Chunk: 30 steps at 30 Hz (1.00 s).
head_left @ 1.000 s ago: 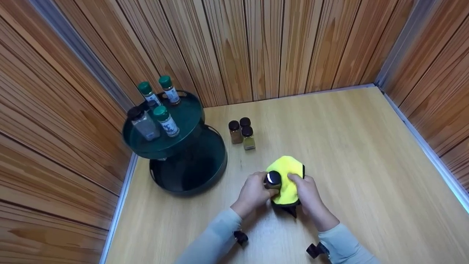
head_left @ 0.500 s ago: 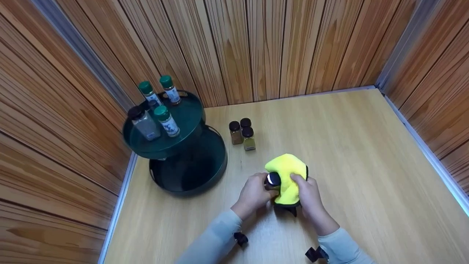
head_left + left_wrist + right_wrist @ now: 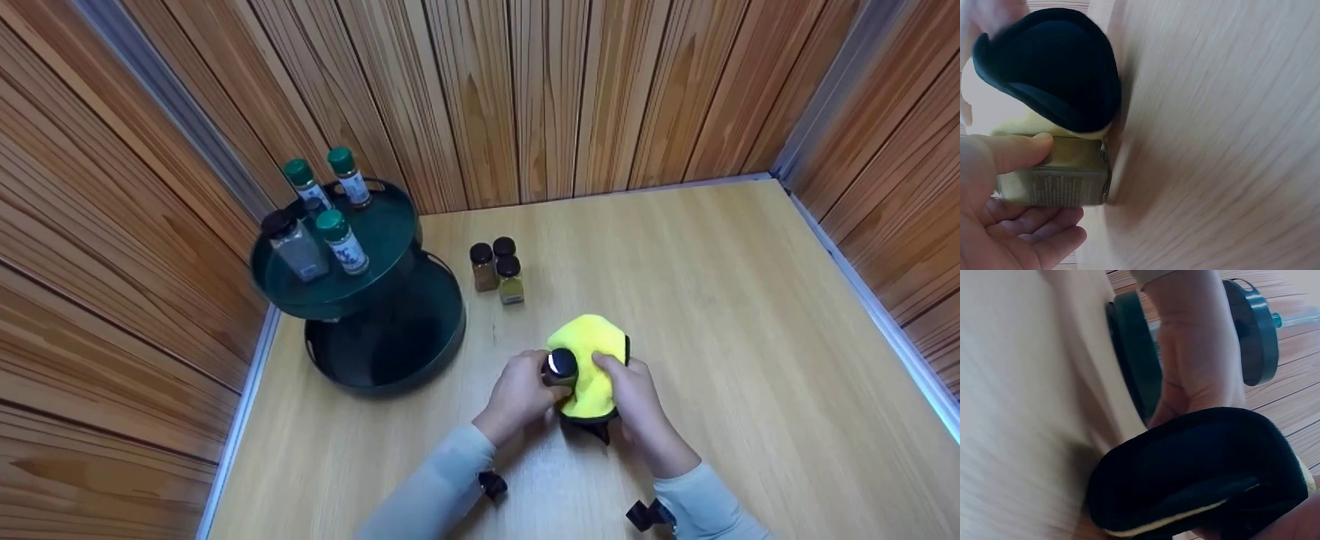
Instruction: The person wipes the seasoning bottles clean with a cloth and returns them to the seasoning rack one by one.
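My left hand (image 3: 519,391) grips a square glass spice jar (image 3: 1069,180) with a black cap, thumb on one side and fingers on the other. Printed text shows on the jar's side in the left wrist view, its base close to the tabletop. In my right hand (image 3: 636,405) is a folded cloth (image 3: 589,379), yellow on one face and dark on the other, with a black edge. The thumb pins the yellow face while the cloth lies against the jar's right side. Most of my right fingers are hidden behind the cloth.
A dark green two-tier round rack (image 3: 382,330) stands at the left, with green-capped spice bottles (image 3: 349,247) and a larger dark-capped jar (image 3: 300,247) on top. Three black-capped spice jars (image 3: 484,270) stand together behind my hands. Wood-panelled walls (image 3: 540,97) enclose the table.
The cloth shifted slightly up and right against the jar, then slightly back. Both hands keep their grips; the jar stays almost in place.
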{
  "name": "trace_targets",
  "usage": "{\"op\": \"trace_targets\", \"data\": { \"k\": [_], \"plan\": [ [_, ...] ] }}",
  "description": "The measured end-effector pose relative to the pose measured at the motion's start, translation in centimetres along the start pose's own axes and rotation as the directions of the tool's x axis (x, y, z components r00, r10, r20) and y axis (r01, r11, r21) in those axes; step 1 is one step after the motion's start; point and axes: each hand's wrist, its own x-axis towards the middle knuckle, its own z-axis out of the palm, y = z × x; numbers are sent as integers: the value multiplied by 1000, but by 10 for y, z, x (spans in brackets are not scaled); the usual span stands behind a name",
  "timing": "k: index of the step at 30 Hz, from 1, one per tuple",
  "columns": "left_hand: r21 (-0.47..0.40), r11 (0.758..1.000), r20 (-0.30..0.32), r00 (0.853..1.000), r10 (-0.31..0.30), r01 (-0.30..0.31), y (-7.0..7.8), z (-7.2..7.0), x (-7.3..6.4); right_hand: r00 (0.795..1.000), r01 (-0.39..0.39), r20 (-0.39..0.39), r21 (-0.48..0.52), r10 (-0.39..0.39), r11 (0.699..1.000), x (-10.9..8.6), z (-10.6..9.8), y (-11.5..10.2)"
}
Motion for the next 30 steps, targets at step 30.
{"op": "trace_targets", "data": {
  "k": [30],
  "plan": [
    [25,998,-35,998,57,-56,-3,2,0,994,96,-58,71,-92,993,-9,3,-5]
  ]
}}
